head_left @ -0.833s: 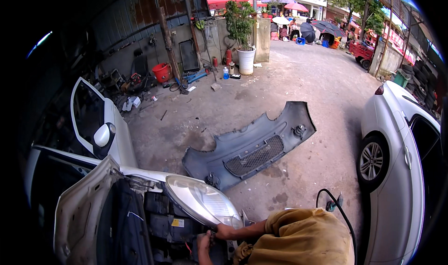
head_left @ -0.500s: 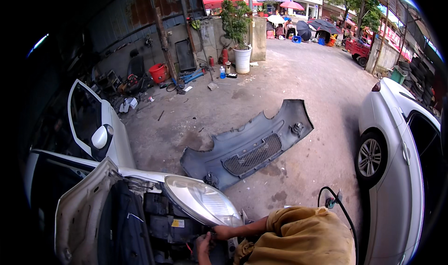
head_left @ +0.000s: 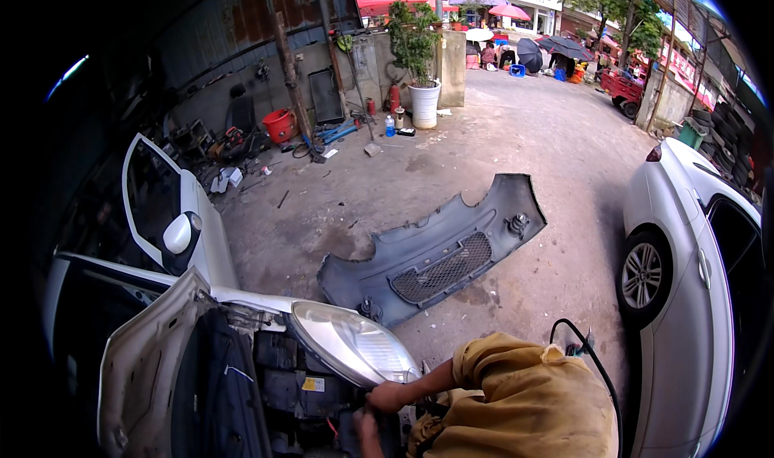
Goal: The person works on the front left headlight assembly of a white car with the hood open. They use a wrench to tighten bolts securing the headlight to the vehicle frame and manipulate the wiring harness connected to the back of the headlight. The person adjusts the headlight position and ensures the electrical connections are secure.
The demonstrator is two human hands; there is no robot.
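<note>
Both my hands are in the open front of a white car, just below its clear headlight (head_left: 355, 341). My right hand (head_left: 389, 397) comes in from the right out of a brown sleeve (head_left: 516, 389). Its fingers are curled closed; whatever they grip is hidden. Close beside it, lower and a little left, my left hand (head_left: 367, 426) is smeared by motion, so its fingers cannot be read. Dark engine bay parts surround them, including a black housing with a yellow-and-white label (head_left: 314, 385). A thin red wire (head_left: 332, 427) shows left of my left hand.
The raised hood (head_left: 149, 361) and an opened white door (head_left: 189, 232) stand at left. A grey bumper (head_left: 439, 256) lies on the ground ahead. A silver car (head_left: 685, 297) is parked at right, with a black hose (head_left: 601, 369) near it. A potted plant (head_left: 423, 103) stands farther off.
My left hand has shifted slightly right and down, and my right hand's grip has turned a little. The whole scene sits slightly farther right in the view.
</note>
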